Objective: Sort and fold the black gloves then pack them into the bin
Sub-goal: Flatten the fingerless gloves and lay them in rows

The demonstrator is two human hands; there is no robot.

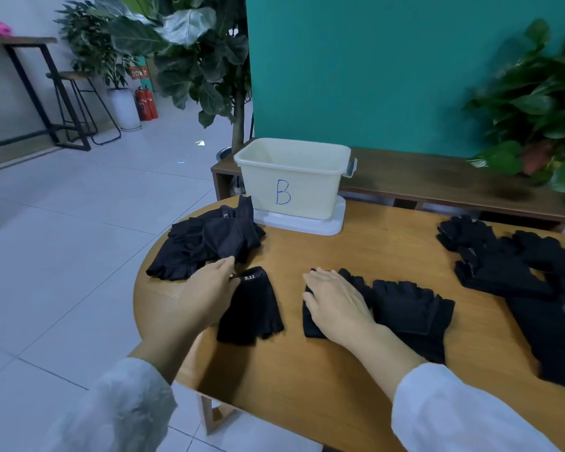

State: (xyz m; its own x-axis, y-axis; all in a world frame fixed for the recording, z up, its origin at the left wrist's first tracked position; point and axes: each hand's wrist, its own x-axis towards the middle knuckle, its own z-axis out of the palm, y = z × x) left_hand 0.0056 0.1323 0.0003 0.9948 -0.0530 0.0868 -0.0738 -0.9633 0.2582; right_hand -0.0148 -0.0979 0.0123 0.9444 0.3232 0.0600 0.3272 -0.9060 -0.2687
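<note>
A cream bin [294,181] marked "B" stands on its white lid at the table's far edge. A heap of black fingerless gloves [206,243] lies to its left. My left hand [206,295] pinches the cuff of a single black glove [252,311] with a "5.11" tag. My right hand [336,301] lies flat, fingers straight, on a stack of black gloves [408,314] in the table's middle. Another pile of full-finger black gloves [509,262] spreads along the right side.
The round wooden table [340,370] ends close on the left, with tiled floor beyond. A low wooden shelf [437,181] and teal wall sit behind the bin. Leafy plants stand at the back left and right.
</note>
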